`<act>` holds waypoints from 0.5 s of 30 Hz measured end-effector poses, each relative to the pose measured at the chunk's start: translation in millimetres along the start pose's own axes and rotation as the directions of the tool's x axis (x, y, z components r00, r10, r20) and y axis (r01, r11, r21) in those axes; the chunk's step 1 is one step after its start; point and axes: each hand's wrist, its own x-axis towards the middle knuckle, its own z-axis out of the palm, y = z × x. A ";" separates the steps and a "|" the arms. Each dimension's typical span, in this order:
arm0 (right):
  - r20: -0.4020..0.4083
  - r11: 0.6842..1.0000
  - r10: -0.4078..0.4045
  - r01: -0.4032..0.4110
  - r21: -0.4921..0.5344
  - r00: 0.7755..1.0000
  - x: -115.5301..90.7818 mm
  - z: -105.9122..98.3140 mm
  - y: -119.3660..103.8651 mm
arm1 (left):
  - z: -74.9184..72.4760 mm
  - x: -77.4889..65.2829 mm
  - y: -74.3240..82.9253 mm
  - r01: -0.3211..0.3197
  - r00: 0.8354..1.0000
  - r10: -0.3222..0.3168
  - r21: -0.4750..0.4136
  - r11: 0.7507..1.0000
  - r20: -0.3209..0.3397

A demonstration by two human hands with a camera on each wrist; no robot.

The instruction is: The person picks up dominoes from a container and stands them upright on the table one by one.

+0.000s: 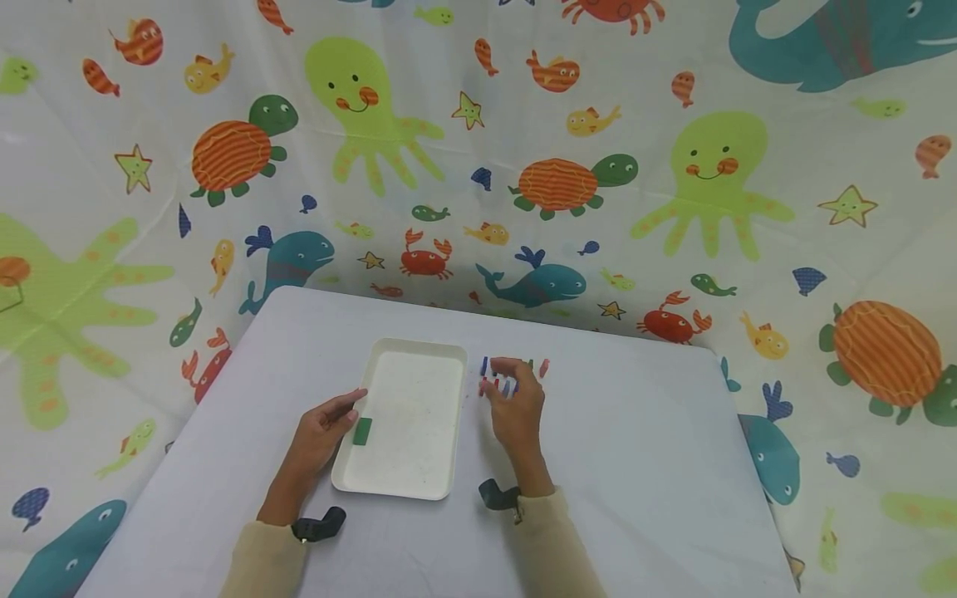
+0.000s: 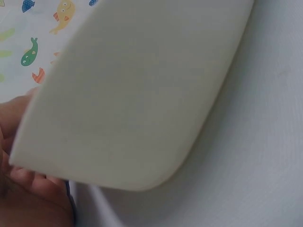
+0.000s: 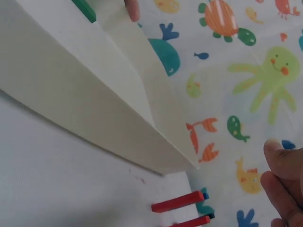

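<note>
A shallow white tray (image 1: 409, 419) lies on the table, with a small green block (image 1: 362, 431) inside near its left wall. My left hand (image 1: 317, 436) holds the tray's left side; in the left wrist view the tray wall covers part of the fingers. To the tray's right, my right hand (image 1: 517, 413) hovers with thumb and forefinger bent and apart, nothing visible between them. Around its fingertips lie several small coloured sticks: a blue stick (image 1: 483, 365), a pink-red stick (image 1: 544, 367) and a red stick (image 3: 179, 202) among them. The hand hides some of these.
A white cloth covers the table (image 1: 635, 465). Behind it hangs a curtain (image 1: 463, 149) printed with sea animals. Each wrist wears a black camera mount, such as the left mount (image 1: 320, 525).
</note>
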 end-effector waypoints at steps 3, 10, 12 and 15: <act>0.026 1.000 -0.018 0.018 -0.007 0.999 -2.8 5.7 -5.3 | -0.3 -0.1 0.3 0.002 1.000 -0.002 -0.003 1.000 0.001; 0.115 1.000 0.002 0.000 -0.017 0.993 -11.9 20.0 -13.9 | 0.1 -0.9 0.5 -0.005 1.000 0.005 -0.018 1.000 0.005; 0.145 1.000 0.003 0.000 -0.025 0.989 -14.4 24.7 -15.1 | 0.5 -1.2 0.4 -0.009 1.000 0.009 -0.017 1.000 0.007; 0.183 0.999 -0.052 0.053 0.001 0.982 -16.5 31.7 -16.1 | 0.6 -1.2 -0.1 -0.014 1.000 0.014 -0.017 1.000 0.001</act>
